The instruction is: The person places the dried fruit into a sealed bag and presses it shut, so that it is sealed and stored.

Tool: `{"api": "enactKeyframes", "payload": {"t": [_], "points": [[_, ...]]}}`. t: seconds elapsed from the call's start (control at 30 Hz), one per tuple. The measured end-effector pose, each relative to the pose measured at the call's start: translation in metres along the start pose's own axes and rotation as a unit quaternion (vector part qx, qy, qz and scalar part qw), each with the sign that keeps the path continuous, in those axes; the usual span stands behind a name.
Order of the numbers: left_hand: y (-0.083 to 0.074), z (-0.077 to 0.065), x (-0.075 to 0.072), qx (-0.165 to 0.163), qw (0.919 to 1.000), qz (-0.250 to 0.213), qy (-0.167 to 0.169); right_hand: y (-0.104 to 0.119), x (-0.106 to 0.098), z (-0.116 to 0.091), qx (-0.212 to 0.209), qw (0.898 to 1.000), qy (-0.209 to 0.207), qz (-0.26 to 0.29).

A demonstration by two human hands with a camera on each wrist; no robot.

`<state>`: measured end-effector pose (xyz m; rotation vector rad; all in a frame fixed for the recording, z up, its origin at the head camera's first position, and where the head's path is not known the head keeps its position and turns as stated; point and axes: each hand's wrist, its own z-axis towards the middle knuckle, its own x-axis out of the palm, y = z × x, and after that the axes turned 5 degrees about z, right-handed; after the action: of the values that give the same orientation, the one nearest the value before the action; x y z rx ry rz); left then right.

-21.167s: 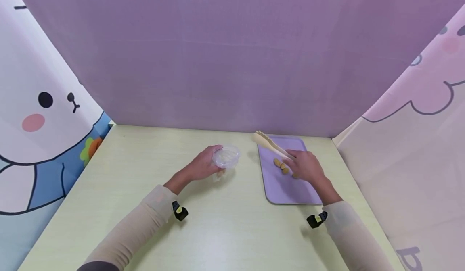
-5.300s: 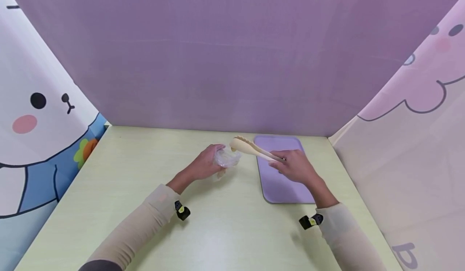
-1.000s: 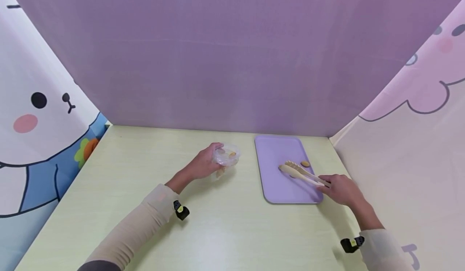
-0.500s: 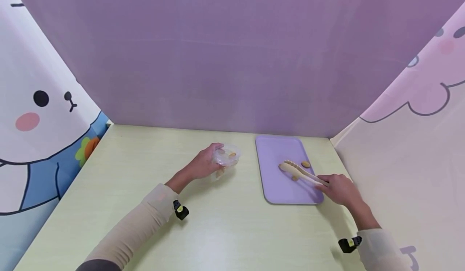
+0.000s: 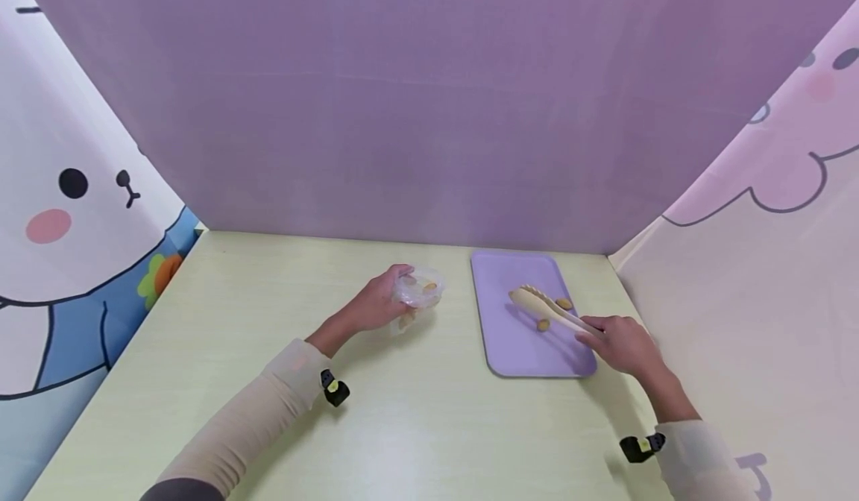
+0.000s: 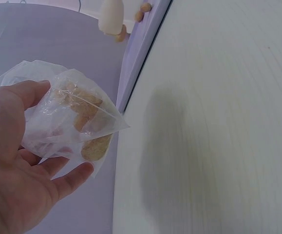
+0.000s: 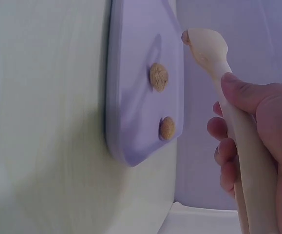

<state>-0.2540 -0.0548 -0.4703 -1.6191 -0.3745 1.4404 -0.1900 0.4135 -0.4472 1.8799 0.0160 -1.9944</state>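
My left hand grips a clear plastic bag, its round mouth spread wide. Several brown lumps show through the film, low in the bag. My right hand is wrapped around cream-coloured tongs, which slant over the lilac tray. At the tongs' tips sits a small brown, nut-like piece, raised over the tray. Two more such pieces lie on the tray: a wrinkled, nut-like piece and a rounder, nut-like piece.
Both hands work over a pale wooden table. A purple backdrop rises behind its far edge, and cartoon-printed cloths flank it at left and right. The bag is held left of the tray, with bare table between them.
Since half a second ago the tongs have lifted slightly with the piece and shifted left. The left hand and bag stay put. Fewer pieces lie on the tray than 21 seconds ago.
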Motion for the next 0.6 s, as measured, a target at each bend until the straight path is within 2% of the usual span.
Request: {"api": "enactKeyframes", "payload": {"t": [0.6], "points": [[-0.002, -0.001, 0.000, -0.001, 1.0000, -0.002, 0.007, 0.030, -0.002, 0.017, -0.025, 0.997, -0.039, 0.058]]}}
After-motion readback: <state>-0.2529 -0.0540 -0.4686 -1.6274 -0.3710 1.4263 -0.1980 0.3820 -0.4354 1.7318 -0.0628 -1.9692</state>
